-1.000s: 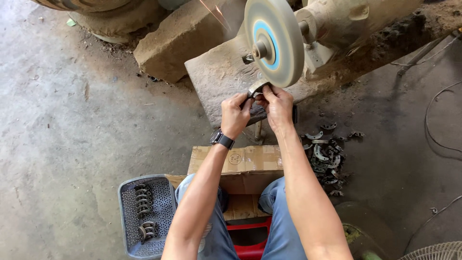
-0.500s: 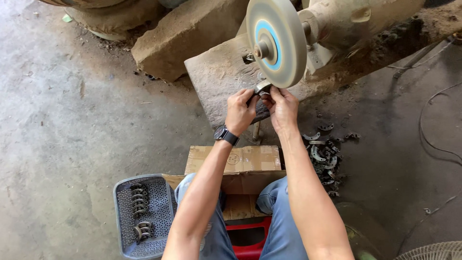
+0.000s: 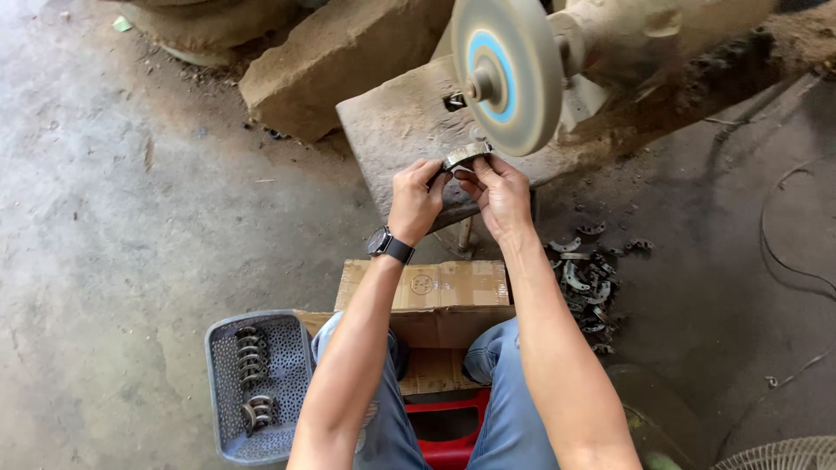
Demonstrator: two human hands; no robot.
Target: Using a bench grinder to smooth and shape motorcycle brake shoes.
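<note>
Both my hands hold one curved metal piece up against the lower rim of a spinning buffing wheel with a blue centre. My left hand, with a black wristwatch, pinches the piece's left end. My right hand pinches its right end from below. The wheel sits on a grey motor mounted above a rough concrete block.
A grey perforated basket at lower left holds several curved metal pieces. A heap of similar pieces lies on the floor to the right. A cardboard box stands between my knees, above a red stool. A cable runs at right.
My hands have stayed at the wheel with the metal piece, shifting it slightly along the rim. The view has drifted a little.
</note>
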